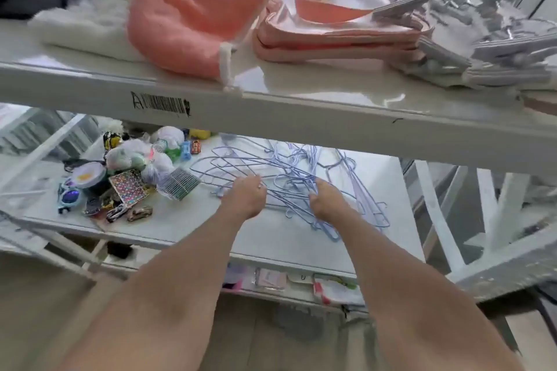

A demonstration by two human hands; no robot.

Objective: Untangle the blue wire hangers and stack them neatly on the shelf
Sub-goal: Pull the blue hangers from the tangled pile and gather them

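A tangled heap of blue wire hangers [289, 171] lies on the white middle shelf [187, 220], spreading from the centre to the right. My left hand [245, 197] rests on the heap's left side, fingers curled onto the wires. My right hand [324, 198] is closed around several hangers in the middle of the tangle. Both forearms reach in under the upper shelf, which hides the far part of the heap.
Small toys, sticker sheets, sunglasses and plastic bags [126, 177] crowd the shelf's left side. The upper shelf [271, 105] carries pink towels [193, 8], pink hangers [337, 26] and grey clip hangers [482, 32]. A lower shelf [301, 280] holds packets.
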